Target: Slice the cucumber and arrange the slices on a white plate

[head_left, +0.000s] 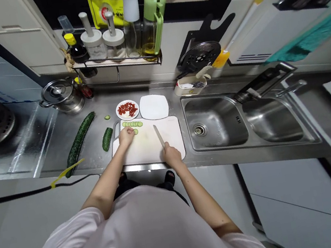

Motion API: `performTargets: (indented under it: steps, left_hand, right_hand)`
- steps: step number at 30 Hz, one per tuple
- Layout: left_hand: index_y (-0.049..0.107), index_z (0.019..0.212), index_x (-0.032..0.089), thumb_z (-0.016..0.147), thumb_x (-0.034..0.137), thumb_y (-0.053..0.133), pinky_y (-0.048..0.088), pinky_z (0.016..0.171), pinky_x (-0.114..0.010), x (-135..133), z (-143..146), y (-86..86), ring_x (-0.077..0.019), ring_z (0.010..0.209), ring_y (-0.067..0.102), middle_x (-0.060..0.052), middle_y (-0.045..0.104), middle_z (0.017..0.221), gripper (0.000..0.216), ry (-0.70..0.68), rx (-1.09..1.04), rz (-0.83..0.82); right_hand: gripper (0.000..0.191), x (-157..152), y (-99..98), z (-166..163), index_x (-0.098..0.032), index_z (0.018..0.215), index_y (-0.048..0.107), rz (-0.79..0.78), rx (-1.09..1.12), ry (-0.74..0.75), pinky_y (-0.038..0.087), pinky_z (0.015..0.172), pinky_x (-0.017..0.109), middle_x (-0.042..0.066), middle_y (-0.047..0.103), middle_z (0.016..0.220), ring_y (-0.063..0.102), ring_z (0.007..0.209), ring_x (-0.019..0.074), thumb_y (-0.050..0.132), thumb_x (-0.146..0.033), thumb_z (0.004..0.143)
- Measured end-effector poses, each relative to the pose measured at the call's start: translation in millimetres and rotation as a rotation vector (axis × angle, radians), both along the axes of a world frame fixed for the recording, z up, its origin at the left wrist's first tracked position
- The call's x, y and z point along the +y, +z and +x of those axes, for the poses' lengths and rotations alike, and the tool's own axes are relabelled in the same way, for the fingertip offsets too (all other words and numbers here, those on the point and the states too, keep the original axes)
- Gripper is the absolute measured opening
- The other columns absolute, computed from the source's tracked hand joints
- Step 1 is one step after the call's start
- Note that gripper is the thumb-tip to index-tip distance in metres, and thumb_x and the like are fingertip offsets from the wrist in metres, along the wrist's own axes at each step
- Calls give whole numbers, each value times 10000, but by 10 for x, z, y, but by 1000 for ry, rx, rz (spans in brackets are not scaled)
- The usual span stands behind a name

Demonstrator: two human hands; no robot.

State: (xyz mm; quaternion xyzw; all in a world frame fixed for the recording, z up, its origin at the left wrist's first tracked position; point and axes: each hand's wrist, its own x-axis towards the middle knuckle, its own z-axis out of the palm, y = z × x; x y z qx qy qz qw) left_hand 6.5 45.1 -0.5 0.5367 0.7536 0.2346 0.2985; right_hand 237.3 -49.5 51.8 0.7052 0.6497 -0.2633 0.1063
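On the white cutting board [147, 148], my left hand [126, 136] has its fingers pinched together at a cucumber slice [135, 131]. Just beyond those fingers lies an overlapping row of cucumber slices [132, 124]. My right hand [171, 155] grips the handle of a knife [159, 135], whose blade points away from me over the board's right half. A cut piece of cucumber [107, 139] rests left of the board, with a small cucumber end [107, 117] behind it. Farther left is a long whole cucumber [80, 141].
Behind the board stand a plate of chopped red pieces [127, 110] and a white square plate [154, 106]. A double sink [216, 121] is at the right. A lidded steel pot [61, 97] stands back left, and a seasoning rack [119, 60] hangs above the counter.
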Motion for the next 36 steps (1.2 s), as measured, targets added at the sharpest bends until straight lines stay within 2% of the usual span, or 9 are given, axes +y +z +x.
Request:
performTargets:
  steps: [6,9,14,21,36]
  left_hand:
    - [673,870,208,753,301,631,425,699,-229,-198,-167,74,-143,758,601,-8,688,813,155,29,81,-78]
    - [678,911,224,768,285,619,435,744,-250,-241,-179,99,-168,813,614,-20,691,840,166,10,141,-54]
    - [671,946,223,780,268,608,438,746,-264,-224,-210,35,-180,837,620,-35,691,879,183,26,163,12]
    - [671,920,233,761,308,639,427,745,-260,-146,-254,-39,-168,813,616,-16,693,864,179,99,133,-47]
    - [664,901,232,754,304,652,412,712,-241,-141,-257,-44,-150,795,603,-8,689,852,164,118,112,-61]
  right_hand:
    - [277,12,27,16,-165,1176,453,2,-13,37,423,745,334,133,672,965,641,918,254,318,-196,936]
    - [276,1,48,26,-169,1166,469,36,-40,85,417,742,331,125,674,958,641,914,258,313,-209,942]
    - [298,-81,127,-38,-186,1196,470,61,-45,204,406,759,309,105,672,971,638,922,237,288,-263,973]
    - [274,-129,194,-265,-204,1168,492,39,-26,369,411,735,303,97,677,986,643,915,241,329,-236,950]
    - [259,-39,148,-424,-188,1152,492,47,-20,411,415,735,308,104,675,982,640,916,240,341,-213,943]
